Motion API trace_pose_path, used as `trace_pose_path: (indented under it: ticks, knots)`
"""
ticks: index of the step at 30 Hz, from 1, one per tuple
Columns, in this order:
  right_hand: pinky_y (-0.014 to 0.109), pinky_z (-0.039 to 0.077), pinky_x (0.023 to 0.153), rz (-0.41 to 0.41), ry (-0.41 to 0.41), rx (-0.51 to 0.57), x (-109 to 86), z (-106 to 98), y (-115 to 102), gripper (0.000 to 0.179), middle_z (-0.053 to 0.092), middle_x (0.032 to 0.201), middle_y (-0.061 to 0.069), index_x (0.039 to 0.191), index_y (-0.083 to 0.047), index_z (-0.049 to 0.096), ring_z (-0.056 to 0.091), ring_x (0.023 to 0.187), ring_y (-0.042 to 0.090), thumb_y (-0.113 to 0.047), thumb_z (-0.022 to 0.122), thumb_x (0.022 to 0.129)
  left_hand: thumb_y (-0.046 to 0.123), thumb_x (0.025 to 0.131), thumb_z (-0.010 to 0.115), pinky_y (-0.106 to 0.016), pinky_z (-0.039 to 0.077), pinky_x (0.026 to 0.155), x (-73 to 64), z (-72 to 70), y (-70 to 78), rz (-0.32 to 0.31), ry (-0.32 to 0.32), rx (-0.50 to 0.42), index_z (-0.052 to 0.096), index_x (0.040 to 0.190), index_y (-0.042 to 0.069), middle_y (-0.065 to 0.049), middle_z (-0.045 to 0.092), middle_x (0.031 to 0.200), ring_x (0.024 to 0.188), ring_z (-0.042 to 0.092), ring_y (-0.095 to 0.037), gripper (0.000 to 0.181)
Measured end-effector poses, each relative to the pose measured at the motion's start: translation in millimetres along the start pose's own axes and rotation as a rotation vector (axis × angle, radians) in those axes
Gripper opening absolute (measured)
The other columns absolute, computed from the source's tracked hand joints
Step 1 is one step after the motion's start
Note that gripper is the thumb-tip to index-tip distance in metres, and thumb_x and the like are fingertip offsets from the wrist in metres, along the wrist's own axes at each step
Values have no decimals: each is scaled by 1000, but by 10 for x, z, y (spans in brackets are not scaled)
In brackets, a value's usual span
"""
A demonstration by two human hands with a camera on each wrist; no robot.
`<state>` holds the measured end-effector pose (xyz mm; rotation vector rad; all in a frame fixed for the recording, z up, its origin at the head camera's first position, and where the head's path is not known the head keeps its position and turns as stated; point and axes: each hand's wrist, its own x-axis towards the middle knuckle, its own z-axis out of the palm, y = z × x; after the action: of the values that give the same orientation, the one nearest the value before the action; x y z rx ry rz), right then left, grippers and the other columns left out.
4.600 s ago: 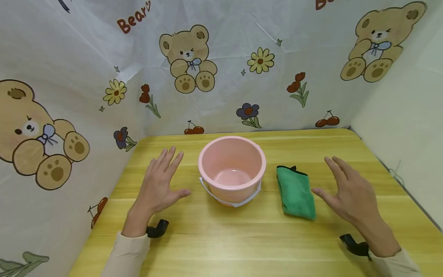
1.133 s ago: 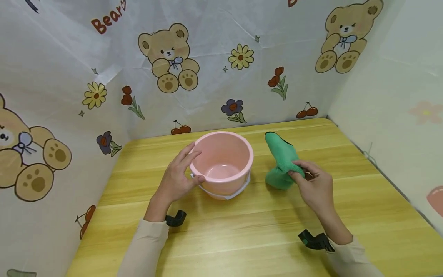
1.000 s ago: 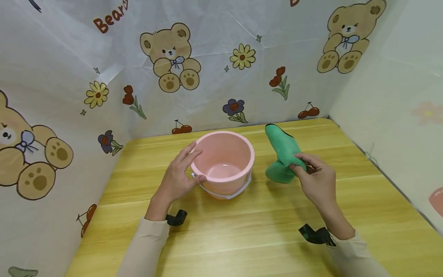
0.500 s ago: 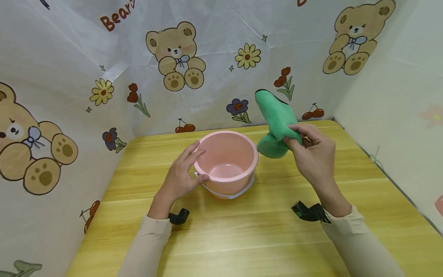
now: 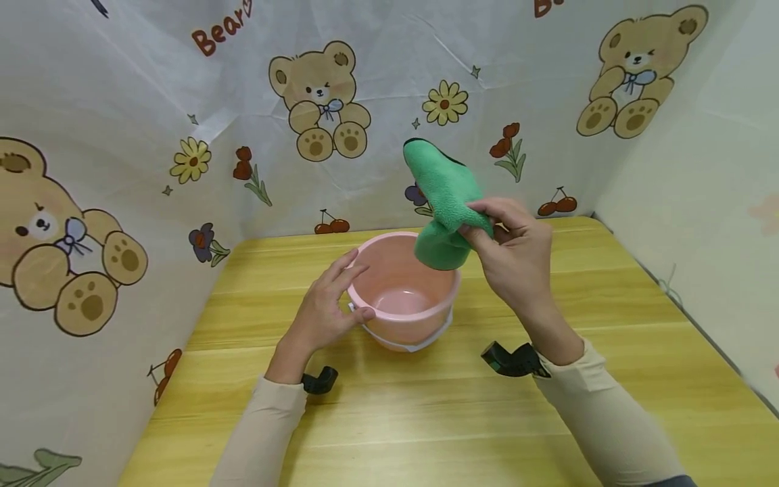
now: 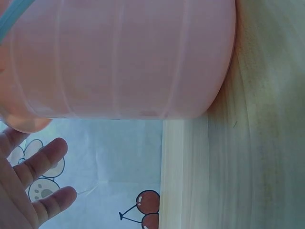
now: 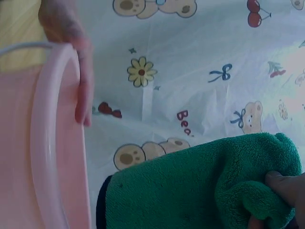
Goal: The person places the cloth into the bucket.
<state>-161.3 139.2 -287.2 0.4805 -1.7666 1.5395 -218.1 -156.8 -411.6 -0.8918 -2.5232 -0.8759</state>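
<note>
A pink bucket (image 5: 404,329) stands upright on the table, its pale handle (image 5: 414,348) hanging down in front. My left hand (image 5: 325,304) rests against the bucket's left side, with the thumb at the front of the rim and the fingers spread. In the left wrist view, two straight fingers (image 6: 45,160) reach past the bucket's wall. Between thumb and fingers, my right hand (image 5: 517,253) pinches a folded green towel (image 5: 447,189) with a black hem. The towel is up in the air, overlapping the bucket's back right rim in the head view.
Wood-grain table (image 5: 389,426) lies under the bucket. A bear-print sheet (image 5: 243,81) hangs behind and at the left; a pale wall (image 5: 718,203) stands at the right. A black wrist camera (image 5: 514,360) sits on my right wrist, another (image 5: 320,380) on my left.
My right hand has taken hold of the towel, lifted it off the table and carried it left to the bucket. My left hand has come to the bucket's rim and stayed there.
</note>
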Motion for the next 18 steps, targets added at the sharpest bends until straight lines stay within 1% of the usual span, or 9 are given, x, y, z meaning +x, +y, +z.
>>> trace_pose_path:
  ticks: [5,10,15,18]
  knots:
    - [24,59,85,107,-68,50,-115,121,6,22,67,104,3,106,5,73,67,95,17,11,72,85,93,79,38,-67,38,108,-4,-3,6,-7,1,8,47,150,30,8,26,166,145,40,-30,95]
    - [25,59,85,160,-111,63,-240,184,52,24,68,109,9,108,4,74,68,94,15,11,73,85,93,79,37,-66,38,108,-1,-1,16,-11,3,9,48,150,28,8,27,165,146,40,-29,97]
    - [23,59,81,201,-126,32,-340,211,130,23,69,109,16,107,1,75,66,92,13,8,74,85,93,78,37,-66,36,110,4,-8,14,-13,-2,9,47,150,29,7,27,165,147,39,-27,97]
    - [20,59,77,231,-159,-14,-399,207,168,23,69,109,15,108,-1,75,65,89,13,4,76,85,93,79,38,-66,36,110,2,-10,9,-12,-4,12,47,151,30,6,27,166,147,38,-27,96]
